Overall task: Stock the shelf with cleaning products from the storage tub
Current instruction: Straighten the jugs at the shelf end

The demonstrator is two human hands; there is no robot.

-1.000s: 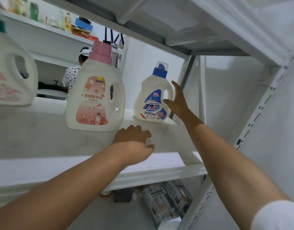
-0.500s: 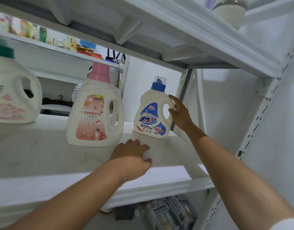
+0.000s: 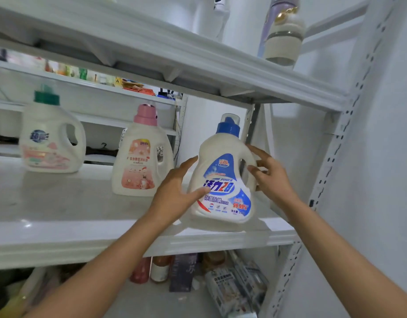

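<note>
A white detergent jug with a blue cap (image 3: pixel 225 180) stands near the front right of the white shelf board (image 3: pixel 60 210). My left hand (image 3: pixel 175 191) presses its left side, thumb on the label. My right hand (image 3: pixel 269 177) holds its handle side. A pink-capped jug (image 3: pixel 140 157) stands to its left. Farther left sits a green-capped jug (image 3: pixel 52 136). The storage tub is not in view.
The shelf above carries a lilac bottle (image 3: pixel 283 31) and a white item (image 3: pixel 218 12). Below the board lie small bottles (image 3: pixel 152 269) and boxed packs (image 3: pixel 234 288). A perforated upright (image 3: pixel 331 161) borders the right side. More racks stand behind.
The blue-capped jug has come forward from the back of the shelf to near its front edge. My left hand left the board and went onto the jug; my right hand stayed at the handle.
</note>
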